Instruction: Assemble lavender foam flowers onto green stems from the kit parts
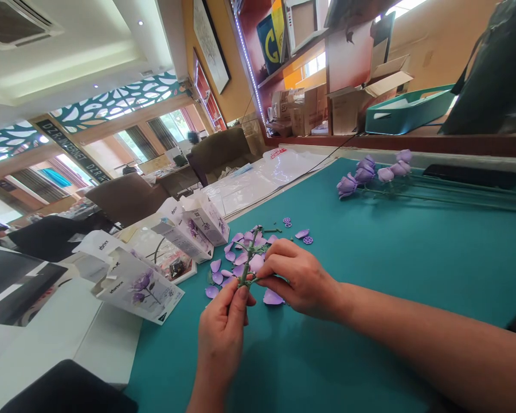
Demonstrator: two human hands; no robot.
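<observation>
My left hand (223,321) pinches the lower end of a thin green flower stem (248,258) and holds it up over the teal table (413,252). My right hand (292,275) is closed with its fingertips pinched on the same stem near its base. Loose purple plastic petals (223,267) lie scattered on the table under and around the stem. Small purple round pieces (287,221) lie just beyond them.
Finished purple flowers on long green stems (372,175) lie at the far side of the table. White product boxes (133,284) with a purple flower print sit at the left edge. A clear plastic sheet (258,178) lies beyond. A dark phone (473,175) rests near the back ledge.
</observation>
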